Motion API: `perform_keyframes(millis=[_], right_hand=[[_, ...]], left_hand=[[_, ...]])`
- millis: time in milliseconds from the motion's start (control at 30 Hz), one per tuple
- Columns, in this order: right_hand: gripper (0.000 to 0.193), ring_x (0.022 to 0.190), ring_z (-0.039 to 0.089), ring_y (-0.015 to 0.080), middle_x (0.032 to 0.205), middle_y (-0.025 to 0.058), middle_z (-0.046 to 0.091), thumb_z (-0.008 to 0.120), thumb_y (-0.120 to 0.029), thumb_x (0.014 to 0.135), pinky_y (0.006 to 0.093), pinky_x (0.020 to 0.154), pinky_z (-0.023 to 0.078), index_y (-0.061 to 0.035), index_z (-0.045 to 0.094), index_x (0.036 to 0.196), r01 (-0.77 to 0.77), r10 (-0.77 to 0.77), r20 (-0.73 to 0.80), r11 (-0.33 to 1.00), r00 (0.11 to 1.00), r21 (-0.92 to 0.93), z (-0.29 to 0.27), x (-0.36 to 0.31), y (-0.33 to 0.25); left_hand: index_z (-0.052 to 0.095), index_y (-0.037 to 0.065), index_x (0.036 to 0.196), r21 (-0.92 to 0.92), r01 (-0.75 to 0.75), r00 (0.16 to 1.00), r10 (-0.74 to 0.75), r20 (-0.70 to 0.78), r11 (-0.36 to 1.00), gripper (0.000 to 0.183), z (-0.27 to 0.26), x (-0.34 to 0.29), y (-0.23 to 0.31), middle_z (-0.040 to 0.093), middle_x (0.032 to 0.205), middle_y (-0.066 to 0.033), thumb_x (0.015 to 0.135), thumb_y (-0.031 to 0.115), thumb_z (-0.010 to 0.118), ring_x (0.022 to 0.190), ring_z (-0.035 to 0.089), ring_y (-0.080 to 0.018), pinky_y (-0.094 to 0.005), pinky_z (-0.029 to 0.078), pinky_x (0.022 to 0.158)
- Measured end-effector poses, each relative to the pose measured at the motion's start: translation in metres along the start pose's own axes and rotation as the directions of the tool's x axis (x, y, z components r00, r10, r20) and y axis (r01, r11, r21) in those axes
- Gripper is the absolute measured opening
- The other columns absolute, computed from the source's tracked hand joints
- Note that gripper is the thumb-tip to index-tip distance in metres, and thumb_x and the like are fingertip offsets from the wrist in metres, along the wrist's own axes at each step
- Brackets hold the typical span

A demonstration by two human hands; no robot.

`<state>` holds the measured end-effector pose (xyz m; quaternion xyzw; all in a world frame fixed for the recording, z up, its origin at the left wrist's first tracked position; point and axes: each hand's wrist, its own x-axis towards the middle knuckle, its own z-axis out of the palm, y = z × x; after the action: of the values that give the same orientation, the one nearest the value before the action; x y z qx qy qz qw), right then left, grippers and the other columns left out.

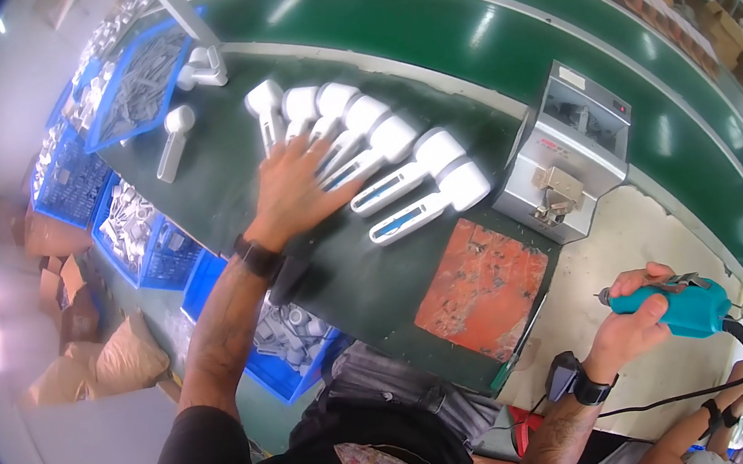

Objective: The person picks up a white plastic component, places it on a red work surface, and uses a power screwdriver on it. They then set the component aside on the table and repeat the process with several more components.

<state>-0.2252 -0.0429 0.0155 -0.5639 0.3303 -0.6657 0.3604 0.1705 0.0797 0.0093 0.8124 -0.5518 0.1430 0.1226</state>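
My left hand [294, 186] is stretched out with fingers spread over a row of white plastic handheld units. Its fingertips reach the handles in the middle of the row; whether they press on them I cannot tell. Each unit has a rounded head and a long handle, and the nearest unit [412, 217] shows a blue strip inside the handle's slot. Off to the right, my right hand [628, 336] is wrapped around a teal electric screwdriver [698, 311]. The tool lies roughly level, bit toward the left, with a black cord trailing from its rear.
A scuffed orange-red mat [479, 288] lies by a grey metal machine [561, 158] with a clear top. One unit [176, 144] lies apart at left. Blue crates [167, 251] of white parts line the left edge. Beyond runs a green conveyor [418, 21]. Another person's arm [690, 434] shows lower right.
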Motion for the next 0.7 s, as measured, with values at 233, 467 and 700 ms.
perform_keyframes(millis=[233, 467, 700], right_hand=[[0.073, 0.066, 0.051, 0.0182, 0.074, 0.0080, 0.053, 0.056, -0.062, 0.094, 0.0301, 0.061, 0.042, 0.0080, 0.051, 0.113, -0.009, 0.010, 0.018, 0.999, 1.000, -0.039, 0.001, 0.003, 0.002], [0.077, 0.064, 0.049, 0.0197, 0.071, 0.0093, 0.049, 0.051, -0.066, 0.094, 0.0310, 0.061, 0.042, 0.0088, 0.049, 0.109, -0.004, 0.005, 0.010, 0.995, 1.000, -0.101, 0.012, 0.005, -0.004], [0.075, 0.065, 0.048, 0.0198, 0.073, 0.0094, 0.049, 0.048, -0.064, 0.096, 0.0323, 0.063, 0.042, 0.0109, 0.047, 0.106, 0.018, -0.016, 0.022, 0.997, 1.000, -0.078, 0.017, -0.001, -0.002]], left_hand=[[0.064, 0.003, 0.117, -0.108, 0.185, 0.982, -0.189, -0.025, 0.977, 0.059, -0.041, -0.094, -0.035, 0.060, 0.118, -0.0194, 0.071, 0.034, 0.082, 0.112, 0.054, -0.0402, -0.0455, 0.043, 0.099], [0.056, -0.004, 0.121, -0.228, 0.506, 0.808, -0.549, -0.212, 0.832, 0.059, -0.019, -0.275, -0.081, 0.057, 0.123, -0.0222, 0.075, 0.023, 0.080, 0.117, 0.056, -0.0351, -0.0420, 0.043, 0.100], [0.062, 0.003, 0.123, 0.004, 0.651, 0.741, -0.634, -0.220, 0.759, 0.043, 0.010, -0.315, -0.105, 0.052, 0.139, -0.0195, 0.089, 0.026, 0.073, 0.128, 0.051, -0.0304, -0.0397, 0.044, 0.103]])
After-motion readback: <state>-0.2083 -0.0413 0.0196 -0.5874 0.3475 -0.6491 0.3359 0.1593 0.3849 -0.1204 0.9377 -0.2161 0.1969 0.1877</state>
